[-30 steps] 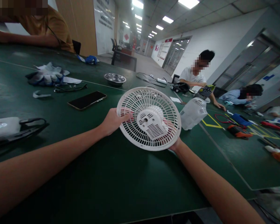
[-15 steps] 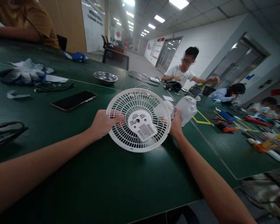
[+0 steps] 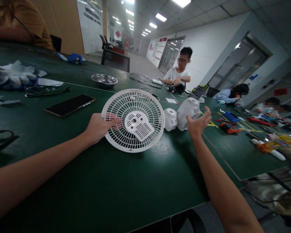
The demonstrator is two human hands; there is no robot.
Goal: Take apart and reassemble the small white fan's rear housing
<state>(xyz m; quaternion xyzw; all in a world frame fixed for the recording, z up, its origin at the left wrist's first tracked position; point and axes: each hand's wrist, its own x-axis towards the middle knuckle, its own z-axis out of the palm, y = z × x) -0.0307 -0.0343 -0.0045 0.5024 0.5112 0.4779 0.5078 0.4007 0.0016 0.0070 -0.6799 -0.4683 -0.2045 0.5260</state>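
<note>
My left hand [image 3: 98, 127] grips the left rim of a round white fan grille [image 3: 116, 139], thumb in front and fingers behind the slats. The grille is held tilted above the green table, its vented centre plate [image 3: 141, 124] facing me. Just right of its rim stands a small white vented housing [image 3: 170, 120]. A larger white vented housing [image 3: 188, 111] is beside that one. My right hand [image 3: 198, 122] is at the larger housing's right side, thumb and fingers spread apart; whether the thumb touches the housing I cannot tell.
A black phone [image 3: 70, 105], a steel bowl [image 3: 104, 80] and gloves [image 3: 14, 76] lie on the left and back of the table [image 3: 106, 187]. An orange multimeter [image 3: 230, 128] and other tools lie at the right. Across the table a person [image 3: 178, 72] handles a black object.
My right hand has let go of the grille's right rim and moved right to the larger housing. The grille, still in my left hand, appears shifted left, uncovering the small housing.
</note>
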